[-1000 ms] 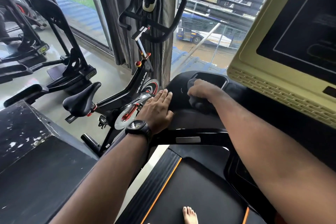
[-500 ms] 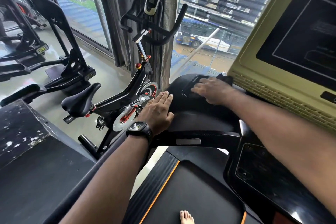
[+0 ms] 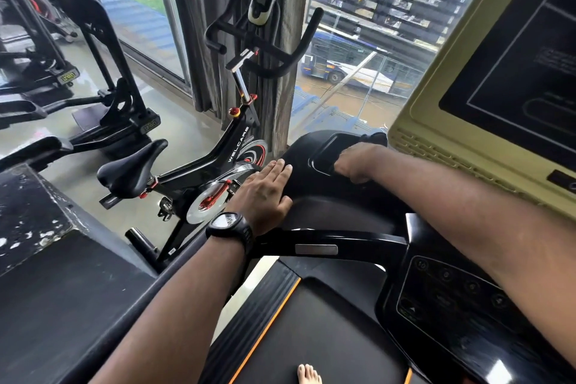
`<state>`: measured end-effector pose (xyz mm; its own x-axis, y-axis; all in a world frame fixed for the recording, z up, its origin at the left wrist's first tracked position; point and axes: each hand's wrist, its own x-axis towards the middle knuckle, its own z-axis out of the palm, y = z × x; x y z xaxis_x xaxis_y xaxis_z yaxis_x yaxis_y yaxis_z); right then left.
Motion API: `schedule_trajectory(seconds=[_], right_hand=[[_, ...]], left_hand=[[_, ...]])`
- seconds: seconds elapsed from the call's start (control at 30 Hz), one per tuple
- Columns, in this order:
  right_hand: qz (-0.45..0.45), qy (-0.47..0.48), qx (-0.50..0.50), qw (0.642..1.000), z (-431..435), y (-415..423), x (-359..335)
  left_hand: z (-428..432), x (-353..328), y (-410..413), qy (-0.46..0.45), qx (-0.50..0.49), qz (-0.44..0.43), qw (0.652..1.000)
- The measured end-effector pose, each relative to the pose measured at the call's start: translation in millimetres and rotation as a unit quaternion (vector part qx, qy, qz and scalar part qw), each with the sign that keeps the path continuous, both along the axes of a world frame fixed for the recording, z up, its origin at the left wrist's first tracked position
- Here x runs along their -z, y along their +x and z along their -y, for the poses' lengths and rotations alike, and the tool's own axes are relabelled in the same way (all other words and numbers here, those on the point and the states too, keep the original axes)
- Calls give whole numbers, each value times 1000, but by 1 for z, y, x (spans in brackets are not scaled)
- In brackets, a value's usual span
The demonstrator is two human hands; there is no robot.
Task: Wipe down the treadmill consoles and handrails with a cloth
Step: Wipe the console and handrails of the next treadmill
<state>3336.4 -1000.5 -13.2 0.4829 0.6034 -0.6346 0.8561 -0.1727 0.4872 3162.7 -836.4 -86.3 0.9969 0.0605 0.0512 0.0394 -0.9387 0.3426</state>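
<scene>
The black treadmill console tray sits left of the yellow-green screen housing. My left hand lies flat, fingers straight, on the tray's left edge. Curled down into the tray's recessed pocket, my right hand grips a dark cloth. Only a corner of the cloth shows behind the knuckles. Below both hands runs the black front handrail with its silver sensor plate. A glossy button panel shows under my right forearm.
A black-and-red spin bike stands close on the left, by a curtain and window. Beyond it are elliptical machines, and a worn black box is at near left. The orange-edged belt and a bare foot are below.
My right hand went from lying flat at the far side of the tray to curling down into the recess, nearer to me. The left hand has stayed in place.
</scene>
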Motion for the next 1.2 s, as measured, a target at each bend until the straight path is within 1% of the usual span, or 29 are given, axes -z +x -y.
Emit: schedule_trajectory(seconds=[0.13,0.27,0.33,0.43,0.53,0.6,0.67,0.73,0.8,0.83,0.93,1.03,1.1,1.2], right_hand=[[32,-84,-3,996,-6,-10,-9],[69,-105,-21,992,-4,-12,-8],[109,-102,-67,987,7,-4,-6],[164,-78,-208,961,31,9,1],[162,-41,-256,952,35,15,6],[163,-45,-270,948,32,20,7],[186,-72,-270,942,31,25,9],[222,-117,-243,937,29,31,13],[241,-165,-208,933,26,30,16],[247,-175,-201,932,26,28,19],[272,-189,-231,915,31,26,21],[287,-193,-242,906,36,25,23],[279,-191,-239,910,35,21,19],[252,-191,-177,932,30,12,12]], left_hand=[[0,-2,-2,-11,-1,-4,1000],[-1,-3,-1,-16,-3,-6,1000],[-1,-3,-1,-14,-1,-7,1000],[1,-2,-1,-8,-4,-9,1000],[1,-2,-1,1,-4,-8,1000],[1,-2,-1,4,-2,-7,1000],[2,-2,-2,4,-2,-6,1000],[1,-2,-1,4,-4,-3,1000],[1,-2,-1,-1,-2,-1,1000],[1,-2,-2,-2,1,-4,1000],[1,-4,-2,-2,0,-3,1000],[1,-4,-1,-6,0,-2,1000],[1,-4,-2,-6,0,-2,1000],[0,-3,-1,-3,1,-1,1000]])
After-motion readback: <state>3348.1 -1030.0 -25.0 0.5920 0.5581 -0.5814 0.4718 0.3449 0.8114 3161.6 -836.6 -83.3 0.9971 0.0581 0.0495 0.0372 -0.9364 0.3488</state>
